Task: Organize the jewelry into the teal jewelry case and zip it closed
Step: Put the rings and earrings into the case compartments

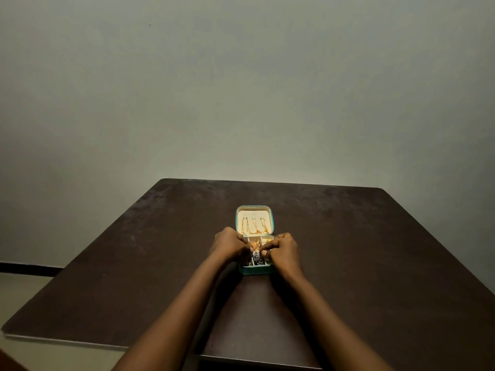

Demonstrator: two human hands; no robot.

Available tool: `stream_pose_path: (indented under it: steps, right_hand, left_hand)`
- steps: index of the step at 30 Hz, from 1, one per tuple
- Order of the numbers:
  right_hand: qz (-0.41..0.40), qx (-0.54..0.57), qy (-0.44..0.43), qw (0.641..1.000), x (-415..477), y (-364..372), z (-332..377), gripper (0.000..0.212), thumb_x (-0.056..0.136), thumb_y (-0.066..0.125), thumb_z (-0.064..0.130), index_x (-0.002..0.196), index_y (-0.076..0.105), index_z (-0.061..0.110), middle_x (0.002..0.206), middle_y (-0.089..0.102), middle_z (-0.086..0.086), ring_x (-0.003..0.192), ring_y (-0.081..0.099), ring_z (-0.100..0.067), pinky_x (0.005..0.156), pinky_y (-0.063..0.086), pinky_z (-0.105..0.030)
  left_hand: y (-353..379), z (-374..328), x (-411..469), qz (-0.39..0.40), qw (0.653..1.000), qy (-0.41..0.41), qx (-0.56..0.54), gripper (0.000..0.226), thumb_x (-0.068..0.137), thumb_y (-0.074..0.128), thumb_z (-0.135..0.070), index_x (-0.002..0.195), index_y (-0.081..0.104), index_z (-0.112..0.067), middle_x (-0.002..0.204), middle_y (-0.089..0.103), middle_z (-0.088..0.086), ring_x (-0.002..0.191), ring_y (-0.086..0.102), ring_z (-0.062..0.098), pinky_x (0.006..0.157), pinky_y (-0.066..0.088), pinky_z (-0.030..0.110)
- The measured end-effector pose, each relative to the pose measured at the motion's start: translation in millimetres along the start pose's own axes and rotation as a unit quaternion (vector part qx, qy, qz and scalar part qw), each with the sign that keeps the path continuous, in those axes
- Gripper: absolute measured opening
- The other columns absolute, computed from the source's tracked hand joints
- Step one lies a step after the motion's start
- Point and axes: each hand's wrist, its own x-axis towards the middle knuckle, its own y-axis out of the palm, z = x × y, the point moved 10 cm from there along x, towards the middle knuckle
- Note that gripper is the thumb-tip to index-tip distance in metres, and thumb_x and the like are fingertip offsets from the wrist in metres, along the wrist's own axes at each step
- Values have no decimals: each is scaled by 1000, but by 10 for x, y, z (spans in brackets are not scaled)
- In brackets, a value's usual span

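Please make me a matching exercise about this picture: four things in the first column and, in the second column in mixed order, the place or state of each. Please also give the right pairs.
Column one
1. gold chains
2. silvery dark piece
3. teal jewelry case
4. table

Column two
A. dark brown, bears the case
B. pinched between left hand and right hand
C. hang inside the lid
D. open, not yet zipped

Pairs: 1-C, 2-B, 3-D, 4-A

A dark brown table (160, 250) carries an open teal jewelry case (255, 271) near its middle, lid laid back.
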Motion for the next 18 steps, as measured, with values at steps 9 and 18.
stream_pose_path:
  steps: [9,18]
  right_hand:
    - [31,-54,-19,998,-59,66,18,16,70,72,-2,82,77,8,105,55,-8,101,54,-21,87,49,-31]
    - [-61,75,45,994,73,-254,-181,24,72,68,-2,62,72,20,92,66,-6,85,64,-22,80,55,-39]
  left_hand:
    - [49,-76,-51,-1,996,34,82,8,71,71,-7,70,73,-15,85,73,3,87,68,15,82,58,33]
    - [-17,-153,-14,0,992,90,91,18,77,76,-20,93,76,-15,96,74,3,88,62,8,81,52,23]
